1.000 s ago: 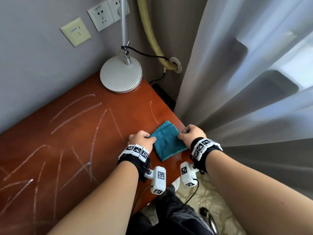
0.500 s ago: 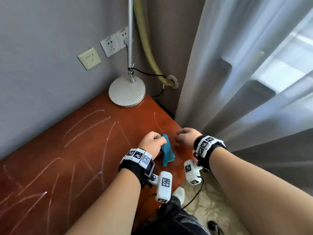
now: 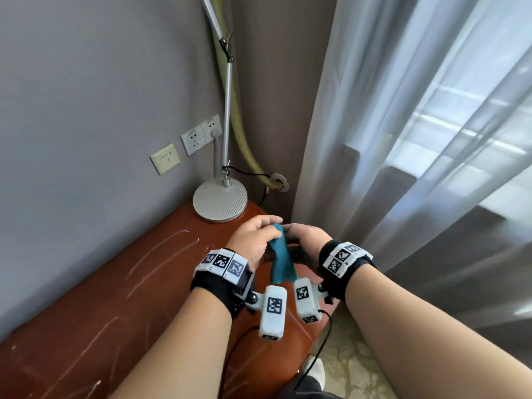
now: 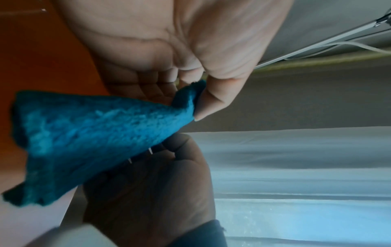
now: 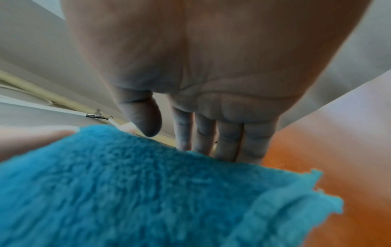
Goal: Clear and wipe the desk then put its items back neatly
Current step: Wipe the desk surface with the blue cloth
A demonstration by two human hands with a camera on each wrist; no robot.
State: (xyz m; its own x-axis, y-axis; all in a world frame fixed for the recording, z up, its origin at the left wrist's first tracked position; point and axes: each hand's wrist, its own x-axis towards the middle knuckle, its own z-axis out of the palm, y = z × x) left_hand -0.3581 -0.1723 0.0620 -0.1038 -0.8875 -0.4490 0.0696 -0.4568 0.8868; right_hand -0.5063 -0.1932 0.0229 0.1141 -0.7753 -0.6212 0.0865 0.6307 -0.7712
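Note:
A small teal cloth [image 3: 282,260] hangs in the air above the right end of the red-brown desk [image 3: 115,298]. My left hand [image 3: 259,237] pinches the cloth's top corner between thumb and fingers, as the left wrist view shows with the cloth [image 4: 95,137] drooping from the thumb [image 4: 211,93]. My right hand [image 3: 305,239] is close beside it. In the right wrist view its fingers [image 5: 228,137] reach fairly straight behind the cloth [image 5: 148,192], thumb apart. Pale streaks cross the desk top.
A silver lamp base [image 3: 220,201] stands in the desk's far corner, its pole rising along the grey wall. Wall sockets [image 3: 201,135] and a yellowish hose [image 3: 244,133] are behind it. White curtains [image 3: 374,139] hang just right of the desk edge.
The cloth lay flat under both hands a second ago. My left hand bunched it and lifted it off the desk; my right hand let go and followed it up.

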